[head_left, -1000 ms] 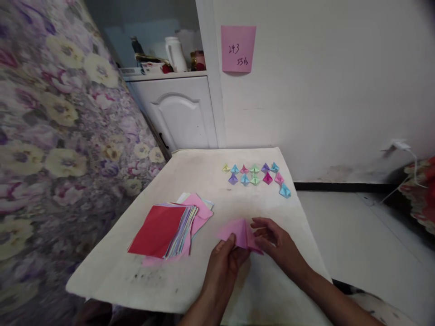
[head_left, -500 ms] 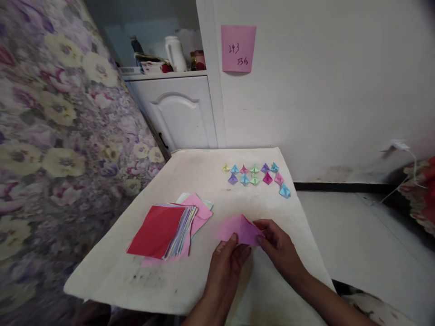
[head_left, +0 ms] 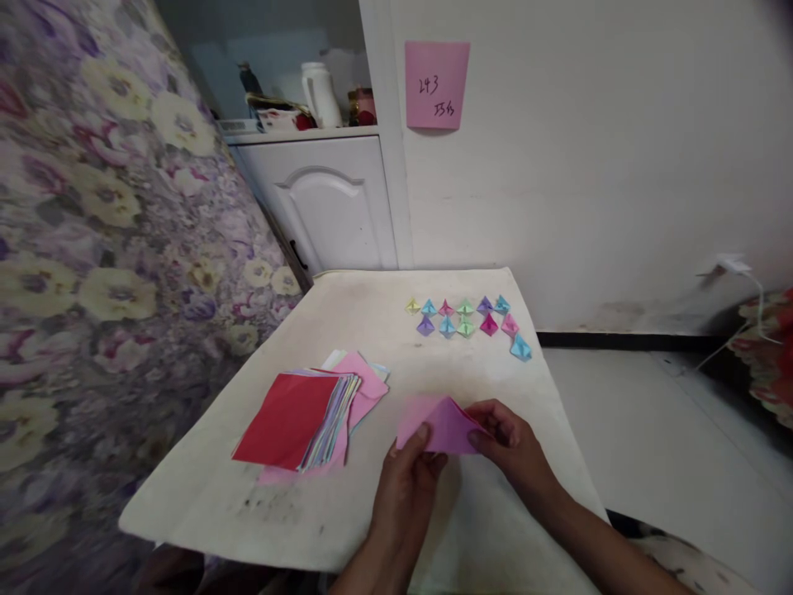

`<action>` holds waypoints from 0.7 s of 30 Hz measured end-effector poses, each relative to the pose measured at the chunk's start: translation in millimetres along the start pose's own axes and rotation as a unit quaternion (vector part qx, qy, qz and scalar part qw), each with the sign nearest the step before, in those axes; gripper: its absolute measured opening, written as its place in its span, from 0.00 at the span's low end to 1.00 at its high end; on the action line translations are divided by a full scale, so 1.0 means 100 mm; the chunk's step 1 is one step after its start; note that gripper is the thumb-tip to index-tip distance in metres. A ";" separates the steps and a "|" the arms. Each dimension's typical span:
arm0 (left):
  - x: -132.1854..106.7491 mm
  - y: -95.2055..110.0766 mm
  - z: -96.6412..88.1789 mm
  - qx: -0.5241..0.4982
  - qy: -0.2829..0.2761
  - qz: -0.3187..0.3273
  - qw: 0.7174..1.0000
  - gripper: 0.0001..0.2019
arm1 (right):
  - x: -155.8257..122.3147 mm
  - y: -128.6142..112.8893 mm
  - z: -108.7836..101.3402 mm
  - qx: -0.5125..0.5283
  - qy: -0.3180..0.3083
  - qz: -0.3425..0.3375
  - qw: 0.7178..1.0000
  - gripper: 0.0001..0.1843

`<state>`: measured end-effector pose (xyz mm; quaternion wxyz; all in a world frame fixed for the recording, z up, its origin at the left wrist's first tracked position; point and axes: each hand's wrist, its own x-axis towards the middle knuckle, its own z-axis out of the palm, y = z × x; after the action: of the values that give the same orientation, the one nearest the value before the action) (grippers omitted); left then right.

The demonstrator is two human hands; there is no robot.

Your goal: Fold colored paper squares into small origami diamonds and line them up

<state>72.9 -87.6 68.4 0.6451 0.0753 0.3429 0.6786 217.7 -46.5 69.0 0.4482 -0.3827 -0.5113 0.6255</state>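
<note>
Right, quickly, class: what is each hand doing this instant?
Left hand: pinching the folded pink paper sheet at its left edge.
Right hand: pinching the same sheet at its right corner.

bare table top lies open between the stack of paper sheets, near left, and the rows of small folded shapes, far right. the strip along the near left edge is also free. the left hand and right hand, pinching a pink sheet, fill the near right. flowered cloth bounds the left side, a wall the far side.
</note>
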 end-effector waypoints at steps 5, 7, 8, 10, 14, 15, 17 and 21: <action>0.00 0.04 0.02 -0.015 -0.020 0.028 0.999 0.04 | -0.01 0.00 0.01 0.004 -0.001 0.000 1.000 0.10; -0.02 0.02 0.03 -0.021 -0.021 0.020 0.999 0.04 | -0.01 0.00 0.02 0.002 0.000 -0.001 1.000 0.10; -0.03 0.00 0.03 -0.022 -0.019 0.011 1.000 0.04 | -0.01 0.00 0.02 0.001 -0.002 -0.002 1.000 0.10; -0.04 -0.04 0.03 -0.019 -0.013 -0.008 1.000 0.06 | -0.01 0.00 0.03 -0.003 -0.006 -0.003 1.000 0.11; -0.06 -0.09 0.03 -0.014 -0.013 -0.012 1.000 0.06 | -0.03 -0.03 0.05 -0.012 -0.015 0.001 1.000 0.11; -0.06 -0.10 0.03 -0.012 -0.017 -0.010 1.000 0.06 | -0.04 -0.03 0.05 -0.012 -0.018 0.005 1.000 0.11; -0.06 -0.10 0.02 -0.004 -0.019 -0.009 1.000 0.06 | -0.04 -0.03 0.05 -0.012 -0.023 0.017 1.000 0.11; -0.05 -0.08 0.02 0.004 0.010 -0.006 1.000 0.11 | -0.03 -0.01 0.03 0.021 -0.022 0.032 0.999 0.12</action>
<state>81.6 -91.7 66.7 0.6454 0.0688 0.3528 0.6740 216.3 -50.3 70.5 0.4246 -0.3754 -0.4951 0.6585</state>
